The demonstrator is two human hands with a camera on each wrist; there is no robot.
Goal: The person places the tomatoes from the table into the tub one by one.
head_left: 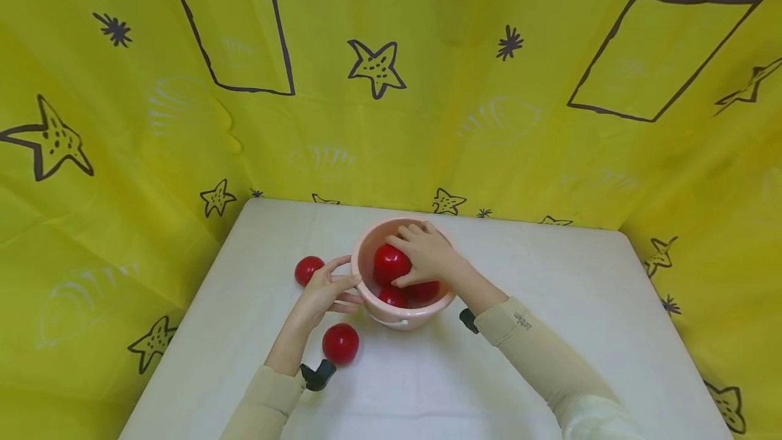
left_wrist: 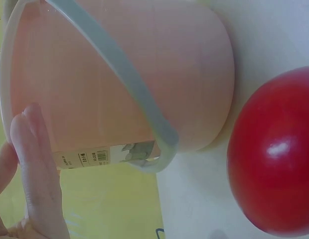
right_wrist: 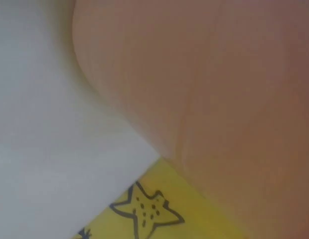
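Note:
A pink bucket [head_left: 411,318] stands on the white table with several glossy red balls inside. My right hand [head_left: 427,253] reaches over its rim and grips one red ball [head_left: 389,265], fingers on its far side and thumb on the near side. Below it in the bucket lies another red ball [head_left: 393,297]. My left hand [head_left: 322,290] touches the bucket's left side, its fingers spread and fairly straight against the wall near the rim. In the left wrist view, those fingers [left_wrist: 37,169] lie along the outer wall. The right wrist view shows mostly the bucket wall [right_wrist: 159,74]; the right hand is hidden there.
One red ball [head_left: 309,270] lies left of the bucket, partly behind my left hand. Another red ball [head_left: 341,344] sits nearer, by my left wrist. The bucket's pale handle [left_wrist: 129,79] hangs down its side. A yellow patterned curtain [head_left: 379,134] surrounds the white table [head_left: 537,277].

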